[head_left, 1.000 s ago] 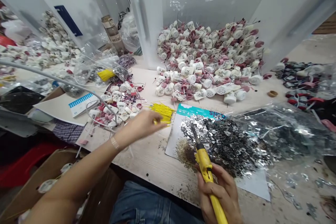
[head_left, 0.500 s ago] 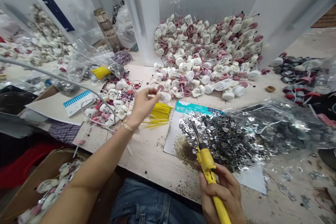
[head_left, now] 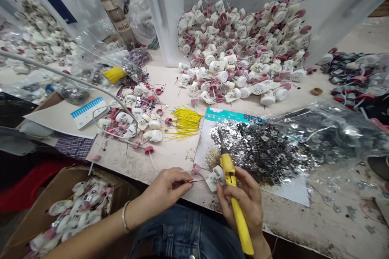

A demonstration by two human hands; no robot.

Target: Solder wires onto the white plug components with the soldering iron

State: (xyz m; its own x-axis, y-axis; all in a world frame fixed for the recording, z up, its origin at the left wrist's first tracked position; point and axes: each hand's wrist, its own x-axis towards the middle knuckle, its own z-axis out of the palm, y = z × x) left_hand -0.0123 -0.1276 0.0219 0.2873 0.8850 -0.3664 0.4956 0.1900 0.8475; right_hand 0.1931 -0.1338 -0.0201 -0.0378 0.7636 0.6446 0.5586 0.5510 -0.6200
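Observation:
My right hand [head_left: 243, 200] is closed around a yellow soldering iron [head_left: 238, 214], its metal tip pointing up and away over the pile of small silvery metal pieces [head_left: 258, 149]. The fingertips of that hand also touch a small white plastic part [head_left: 215, 178] beside the iron. My left hand [head_left: 170, 186] pinches thin wires [head_left: 197, 180] that run to the white part. A small pink piece [head_left: 196, 168] lies or hangs just above the wires; which of the two, I cannot tell. Both hands are near the table's front edge.
Yellow wires [head_left: 187, 121] lie in a bundle at mid-table. A big heap of white and pink parts [head_left: 237, 56] fills the back. More parts [head_left: 133, 117] are at left under a grey cable [head_left: 69, 77]. A cardboard box [head_left: 18, 230] of parts stands lower left.
My left hand has come from the parts at the back down towards the front edge, bringing a white part to the right hand. The soldering iron has shifted slightly left; the view has tilted down.

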